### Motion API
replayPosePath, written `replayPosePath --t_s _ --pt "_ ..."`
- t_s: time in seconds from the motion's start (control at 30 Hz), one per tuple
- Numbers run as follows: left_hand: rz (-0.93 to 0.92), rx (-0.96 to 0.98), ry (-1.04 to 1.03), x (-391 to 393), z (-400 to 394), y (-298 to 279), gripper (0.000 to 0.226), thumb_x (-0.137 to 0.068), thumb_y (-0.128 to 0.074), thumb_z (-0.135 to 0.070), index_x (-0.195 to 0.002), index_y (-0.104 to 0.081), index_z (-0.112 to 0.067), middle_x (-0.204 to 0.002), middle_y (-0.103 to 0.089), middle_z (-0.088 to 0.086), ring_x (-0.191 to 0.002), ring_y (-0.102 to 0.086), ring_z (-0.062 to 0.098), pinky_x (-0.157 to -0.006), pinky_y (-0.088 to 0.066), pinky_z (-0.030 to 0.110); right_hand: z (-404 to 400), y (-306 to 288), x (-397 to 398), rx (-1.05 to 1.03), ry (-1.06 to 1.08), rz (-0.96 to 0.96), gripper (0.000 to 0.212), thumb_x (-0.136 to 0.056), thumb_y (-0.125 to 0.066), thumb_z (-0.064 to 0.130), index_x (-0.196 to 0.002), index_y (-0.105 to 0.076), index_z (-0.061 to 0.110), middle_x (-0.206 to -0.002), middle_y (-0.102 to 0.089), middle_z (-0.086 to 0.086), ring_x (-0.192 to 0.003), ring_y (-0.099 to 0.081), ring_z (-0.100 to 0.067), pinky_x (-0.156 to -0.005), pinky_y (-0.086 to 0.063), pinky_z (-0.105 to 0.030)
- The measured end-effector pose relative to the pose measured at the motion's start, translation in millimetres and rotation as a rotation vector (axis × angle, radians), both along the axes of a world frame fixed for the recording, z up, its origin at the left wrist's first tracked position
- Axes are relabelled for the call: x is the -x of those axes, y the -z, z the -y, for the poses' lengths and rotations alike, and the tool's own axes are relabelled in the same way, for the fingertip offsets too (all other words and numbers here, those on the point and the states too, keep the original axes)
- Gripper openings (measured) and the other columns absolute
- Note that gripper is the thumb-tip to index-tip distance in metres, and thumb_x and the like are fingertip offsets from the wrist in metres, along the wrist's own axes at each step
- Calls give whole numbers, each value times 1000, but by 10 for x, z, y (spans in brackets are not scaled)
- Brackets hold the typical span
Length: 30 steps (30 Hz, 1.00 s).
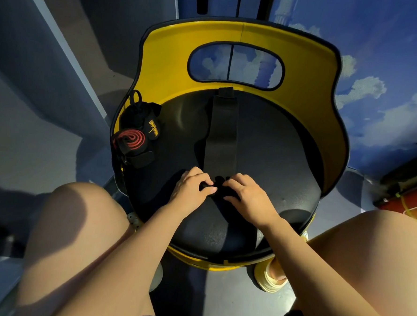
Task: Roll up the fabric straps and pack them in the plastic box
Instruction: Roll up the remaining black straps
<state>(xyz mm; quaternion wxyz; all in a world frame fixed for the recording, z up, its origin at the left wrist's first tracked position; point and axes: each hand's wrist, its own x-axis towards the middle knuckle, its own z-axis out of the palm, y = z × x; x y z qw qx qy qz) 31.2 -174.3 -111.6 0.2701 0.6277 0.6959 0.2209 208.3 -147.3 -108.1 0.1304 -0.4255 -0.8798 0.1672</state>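
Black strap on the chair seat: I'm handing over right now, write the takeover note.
Left hand and right hand: both pinch the near end of the black strap, starting its roll.
The strap lies flat along the black seat, toward the yellow backrest.
Done: red-and-black roll and black roll sit at the seat's left edge.
Left: finish rolling, pack all; no plastic box in view.

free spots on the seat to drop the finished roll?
Bare: black seat right of the flat strap, up to the yellow backrest; also between that strap and the rolled straps at the left rim. Crowded: left rim, and front centre where left hand and right hand grip the strap's end.
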Motion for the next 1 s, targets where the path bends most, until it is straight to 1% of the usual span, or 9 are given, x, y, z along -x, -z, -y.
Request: replayPosePath --t_s 0.07,0.17,0.27,0.33,0.47,0.63,0.83,0.93,1.0 --pt "14 6 -18 -6 -10 10 19 -89 -62 -29 -97 -65 -12 -113 -49 -3 -111 -43 15 -84 -31 22 -15 -7 7 7 -11 -8 30 -87 -63 19 -115 -60 11 -114 -57 -4 -102 -51 -24 -84 -48 -34" --pt "-58 -24 12 -19 1 1 24 -89 -60 -34 -105 -66 -15 -115 -50 -5 -112 -44 15 -85 -32 21 -61 -39 23 58 -17 -14 28 -87 -63 16 -114 -62 7 -113 -57 -6 -103 -52 -24 -88 -43 -29" --pt "-188 -49 83 3 43 -36 38 -84 -63 -45 -116 -63 -24 -118 -48 -9 -112 -42 13 -97 -31 25 -103 -70 26 130 -10 -23 27 -86 -64 16 -111 -63 6 -110 -57 -6 -103 -54 -23 -87 -43 -28" --pt "-230 -68 128 13 85 -50 42 -83 -65 -45 -121 -58 -28 -120 -46 -11 -113 -42 13 -100 -30 26 -123 -96 23 194 -6 -26 26 -86 -64 17 -110 -64 7 -108 -57 -5 -101 -55 -22 -86 -44 -27" --pt "-181 -139 172 7 152 -58 31 -86 -64 -34 -115 -58 -25 -116 -50 -11 -109 -44 10 -84 -39 23 -153 -152 1 304 -18 6 24 -87 -64 18 -109 -64 9 -108 -57 -4 -101 -55 -20 -86 -40 -21" --pt "-62 -71 158 29 153 -53 21 -88 -62 -32 -103 -62 -18 -107 -55 -8 -98 -46 8 -79 -33 19 -175 -181 -26 400 1 29 27 -90 -60 23 -115 -65 12 -112 -57 -6 -105 -53 -18 -86 -35 -18" --pt "32 3 109 11 89 -87 13 -89 -61 -27 -96 -64 -16 -95 -53 -10 -92 -52 11 -77 -38 22 -109 -138 -25 327 53 -34 30 -91 -59 24 -118 -65 12 -111 -55 -3 -106 -54 -17 -89 -35 -15" --pt "49 53 85 4 49 -105 16 -91 -58 -27 -100 -64 -14 -100 -57 -5 -96 -53 11 -79 -39 23 -55 -107 -7 213 77 -77 31 -92 -58 25 -120 -63 14 -113 -56 -1 -107 -55 -17 -91 -43 -24" --pt "43 92 60 0 27 -106 19 -93 -56 -27 -104 -64 -14 -104 -57 -3 -98 -52 12 -81 -39 24 -7 -95 -7 114 64 -75 30 -91 -58 28 -119 -61 17 -113 -56 0 -109 -52 -19 -87 -48 -32"
